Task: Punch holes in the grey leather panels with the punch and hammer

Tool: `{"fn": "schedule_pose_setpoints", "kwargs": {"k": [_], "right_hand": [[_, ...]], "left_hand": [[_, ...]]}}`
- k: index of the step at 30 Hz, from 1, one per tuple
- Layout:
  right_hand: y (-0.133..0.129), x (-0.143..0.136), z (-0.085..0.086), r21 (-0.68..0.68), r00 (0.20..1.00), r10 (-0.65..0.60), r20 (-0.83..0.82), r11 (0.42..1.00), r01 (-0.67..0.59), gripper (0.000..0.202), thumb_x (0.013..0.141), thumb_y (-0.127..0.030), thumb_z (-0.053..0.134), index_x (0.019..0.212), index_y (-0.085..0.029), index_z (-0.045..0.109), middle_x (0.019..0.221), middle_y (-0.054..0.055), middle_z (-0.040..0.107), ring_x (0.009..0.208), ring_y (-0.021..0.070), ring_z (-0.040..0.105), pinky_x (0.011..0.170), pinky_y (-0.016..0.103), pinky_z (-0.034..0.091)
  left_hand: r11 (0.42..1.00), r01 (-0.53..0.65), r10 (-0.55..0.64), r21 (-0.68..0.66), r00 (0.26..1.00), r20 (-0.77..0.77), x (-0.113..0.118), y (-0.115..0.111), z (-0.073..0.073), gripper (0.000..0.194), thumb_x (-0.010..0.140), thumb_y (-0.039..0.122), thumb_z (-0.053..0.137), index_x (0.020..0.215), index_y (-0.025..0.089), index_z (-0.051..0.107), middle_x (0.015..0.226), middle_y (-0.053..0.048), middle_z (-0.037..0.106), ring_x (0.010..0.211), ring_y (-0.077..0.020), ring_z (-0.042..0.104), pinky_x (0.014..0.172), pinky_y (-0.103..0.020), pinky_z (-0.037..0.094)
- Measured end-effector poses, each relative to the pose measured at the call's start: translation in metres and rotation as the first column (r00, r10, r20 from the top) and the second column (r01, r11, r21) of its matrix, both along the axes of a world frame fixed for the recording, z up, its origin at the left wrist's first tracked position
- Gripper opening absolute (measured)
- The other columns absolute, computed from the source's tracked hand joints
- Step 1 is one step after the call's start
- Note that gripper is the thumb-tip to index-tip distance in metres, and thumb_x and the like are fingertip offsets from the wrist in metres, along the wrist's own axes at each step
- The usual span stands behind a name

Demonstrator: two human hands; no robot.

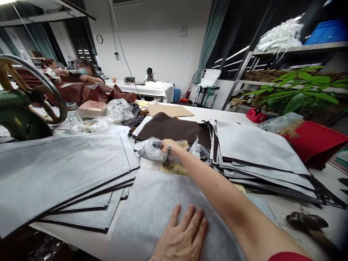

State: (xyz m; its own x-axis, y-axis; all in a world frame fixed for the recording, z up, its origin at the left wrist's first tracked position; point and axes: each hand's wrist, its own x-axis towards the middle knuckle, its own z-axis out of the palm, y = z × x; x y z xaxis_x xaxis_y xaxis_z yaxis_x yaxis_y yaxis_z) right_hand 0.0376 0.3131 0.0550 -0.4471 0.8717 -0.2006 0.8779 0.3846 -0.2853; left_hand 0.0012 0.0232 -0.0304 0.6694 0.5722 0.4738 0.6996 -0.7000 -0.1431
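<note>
My left hand point(183, 233) lies flat, fingers stretched, on a grey-white sheet point(144, 203) at the table's front edge. Stretched forward across that sheet, my right arm ends in my right hand point(168, 145), with a metal-cased watch point(168, 150) on the wrist. That hand is at a clear plastic bag point(152, 149), its fingertips hidden by the hand and the plastic, so its grip cannot be made out. Just behind the bag lies a dark brown sheet point(174, 127). A yellowish piece point(176, 169) shows under the wrist.
Stacked grey-backed sheets lie left point(67, 156) and right point(261, 145). A machine handwheel point(58, 90) stands at the left. Right are a dark tool point(307, 220), a red piece point(317, 141) and a plant point(296, 88). A masked person point(89, 74) and others sit farther back.
</note>
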Motion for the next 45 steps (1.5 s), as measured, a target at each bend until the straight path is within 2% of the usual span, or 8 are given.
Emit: {"fn": "schedule_pose_setpoints", "kwargs": {"k": [8,12,17,21,24,28,33,45], "right_hand": [[-0.002,0.029,-0.002,-0.077,0.926,-0.103,-0.364,0.994,0.080,0.024,0.097,-0.038,0.067,0.095,-0.014,0.068,0.088,0.002,0.068,0.076,0.0156,0.066,0.070,0.031,0.057],[-0.016,0.043,0.019,-0.073,0.766,-0.146,-0.626,0.989,0.129,0.024,0.093,-0.038,0.067,0.091,-0.014,0.065,0.075,0.003,0.067,0.063,0.0128,0.061,0.060,0.025,0.052],[-0.065,0.089,0.049,0.000,0.623,-0.083,-0.778,0.991,0.133,0.026,0.086,-0.038,0.069,0.099,-0.015,0.067,0.075,0.002,0.068,0.064,0.0136,0.060,0.064,0.027,0.053],[-0.152,0.142,0.047,0.211,0.748,0.041,-0.662,0.968,0.134,0.024,0.089,-0.028,0.068,0.112,-0.021,0.073,0.090,0.002,0.074,0.079,0.0173,0.067,0.074,0.029,0.052],[-0.222,0.166,0.023,0.447,0.922,0.163,-0.352,0.894,0.013,0.016,0.095,-0.020,0.061,0.102,-0.020,0.075,0.099,0.005,0.075,0.088,0.0208,0.068,0.081,0.033,0.051],[-0.277,0.177,-0.018,0.479,0.969,0.173,-0.174,0.875,-0.070,0.020,0.098,-0.017,0.057,0.105,-0.018,0.075,0.099,0.008,0.072,0.093,0.0246,0.064,0.084,0.037,0.051],[-0.280,0.182,-0.040,0.437,0.910,0.211,-0.356,0.898,-0.037,0.026,0.100,-0.017,0.057,0.118,-0.023,0.075,0.113,0.006,0.072,0.100,0.0233,0.061,0.092,0.039,0.051],[-0.273,0.180,-0.042,0.394,0.862,0.225,-0.454,0.918,-0.033,0.024,0.099,-0.020,0.060,0.113,-0.026,0.078,0.112,0.005,0.074,0.098,0.0228,0.063,0.092,0.041,0.051]], "left_hand": [[0.995,0.004,0.016,-0.098,0.978,0.208,0.003,-0.001,0.002,0.084,0.091,0.083,0.036,0.138,0.017,0.056,0.129,-0.010,0.067,0.123,-0.0294,0.061,0.110,-0.048,0.047],[0.994,0.033,-0.001,-0.103,0.954,0.301,0.001,-0.005,0.006,0.078,0.092,0.082,0.039,0.120,0.014,0.065,0.131,-0.012,0.068,0.126,-0.0298,0.061,0.112,-0.046,0.046],[0.976,0.049,0.019,-0.213,0.952,0.307,-0.003,-0.015,0.022,0.066,0.097,0.069,0.048,0.132,0.015,0.060,0.142,-0.011,0.062,0.133,-0.0320,0.057,0.113,-0.050,0.046],[0.930,0.036,0.082,-0.365,0.949,0.303,-0.002,-0.022,0.037,0.054,0.094,0.059,0.062,0.127,0.017,0.063,0.140,-0.013,0.061,0.131,-0.0338,0.056,0.115,-0.055,0.044],[0.926,0.043,0.087,-0.375,0.943,0.321,0.000,-0.023,0.037,0.051,0.094,0.053,0.066,0.127,0.016,0.064,0.136,-0.015,0.062,0.129,-0.0339,0.056,0.116,-0.057,0.043],[0.940,0.038,0.080,-0.339,0.942,0.327,0.001,-0.025,0.026,0.049,0.097,0.049,0.063,0.131,0.014,0.063,0.138,-0.016,0.062,0.132,-0.0332,0.055,0.117,-0.058,0.043],[0.949,0.013,0.094,-0.314,0.942,0.323,0.001,-0.025,0.022,0.047,0.099,0.048,0.059,0.133,0.015,0.063,0.138,-0.015,0.063,0.133,-0.0304,0.056,0.118,-0.055,0.043],[0.954,0.007,0.091,-0.301,0.946,0.311,0.000,-0.027,0.024,0.048,0.100,0.048,0.057,0.134,0.014,0.064,0.141,-0.015,0.061,0.135,-0.0289,0.055,0.120,-0.052,0.042]]}}
